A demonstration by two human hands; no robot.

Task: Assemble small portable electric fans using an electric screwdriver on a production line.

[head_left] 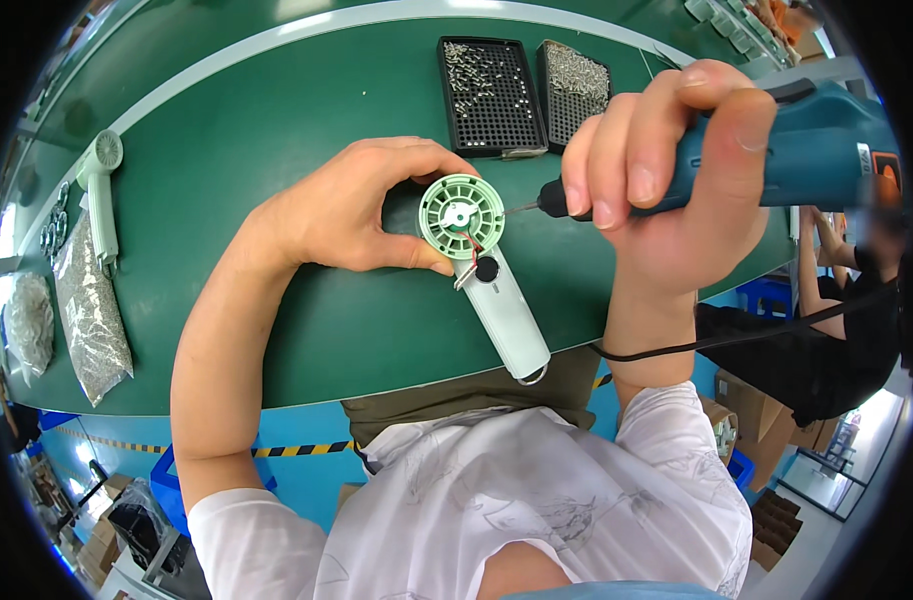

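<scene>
Blue screwdriver (pixel 801 150) seemingly touches the pale-green fan (pixel 500 302).

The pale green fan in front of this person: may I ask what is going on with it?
The left hand grips the round head of the pale green fan, whose inside and red wire are exposed. The right hand holds a blue power screwdriver, its bit pointing at the head's edge; contact is unclear. Beyond stand two black trays of small metal parts.
</scene>
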